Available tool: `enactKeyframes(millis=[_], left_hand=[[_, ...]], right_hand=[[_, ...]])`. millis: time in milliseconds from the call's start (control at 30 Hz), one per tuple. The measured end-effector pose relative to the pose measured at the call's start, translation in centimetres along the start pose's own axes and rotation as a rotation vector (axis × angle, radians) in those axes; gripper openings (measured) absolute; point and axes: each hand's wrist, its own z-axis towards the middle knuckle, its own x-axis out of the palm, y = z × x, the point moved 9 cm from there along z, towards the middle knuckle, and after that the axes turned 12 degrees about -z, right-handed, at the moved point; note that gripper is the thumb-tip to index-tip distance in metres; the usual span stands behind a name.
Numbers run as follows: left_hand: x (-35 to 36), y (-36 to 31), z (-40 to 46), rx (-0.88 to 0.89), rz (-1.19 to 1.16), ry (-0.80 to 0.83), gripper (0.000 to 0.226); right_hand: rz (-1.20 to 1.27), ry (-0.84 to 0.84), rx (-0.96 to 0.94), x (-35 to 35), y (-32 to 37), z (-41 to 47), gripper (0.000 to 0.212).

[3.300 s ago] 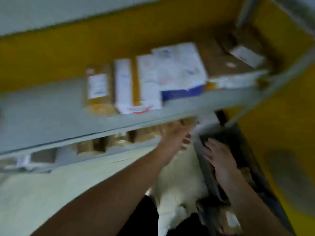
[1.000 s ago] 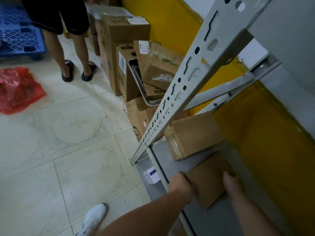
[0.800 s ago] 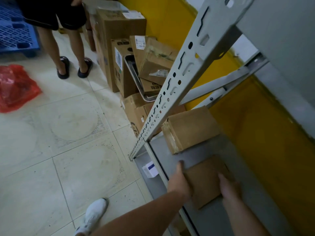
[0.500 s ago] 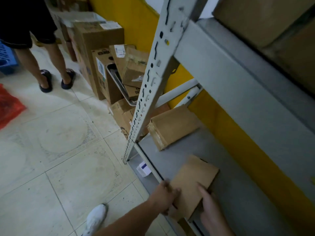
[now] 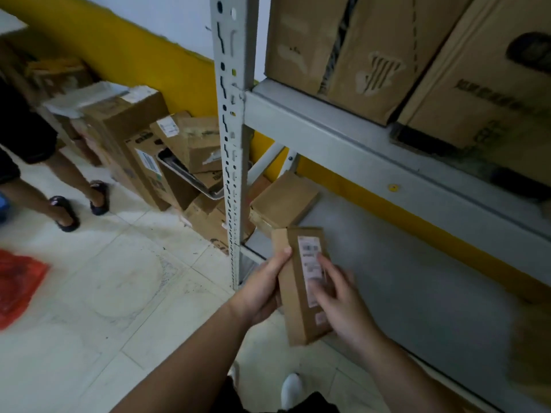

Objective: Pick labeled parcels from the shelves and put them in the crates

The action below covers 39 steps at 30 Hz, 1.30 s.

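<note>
Both hands grip the parcel (image 5: 301,287) off the shelf (image 5: 417,281), left hand (image 5: 262,290) on its long edge, right hand (image 5: 337,296) over the label (image 5: 311,263); we judge it light, stiff cardboard, best held by the long sides.

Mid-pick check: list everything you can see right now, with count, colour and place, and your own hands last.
labelled parcel: 1, brown with white label, held in both hands in front of the lower shelf
plain box: 1, brown, on the lower shelf by the upright
lower shelf: 1, grey, right
upper shelf: 1, grey, carries the cartons
large cartons: at least 3, brown, upper shelf
upright post: 1, grey, perforated, centre
floor boxes: several, brown, against the yellow wall
metal tray: 1, silver, leaning among the floor boxes
red bag: 1, floor, left edge
other person's legs: dark sandals, left
white shoe: 1, bottom
left hand: grips the parcel's left edge
right hand: fingers across the label
</note>
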Motion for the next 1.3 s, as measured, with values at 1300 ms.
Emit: enactKeyframes(millis=[1300], left_hand=[[3.4, 6.2, -4.6, -0.222, 0.17, 0.064, 0.061]], right_hand=[[0.632, -0.291, 0.273, -1.0, -6.8, -8.8, 0.021]])
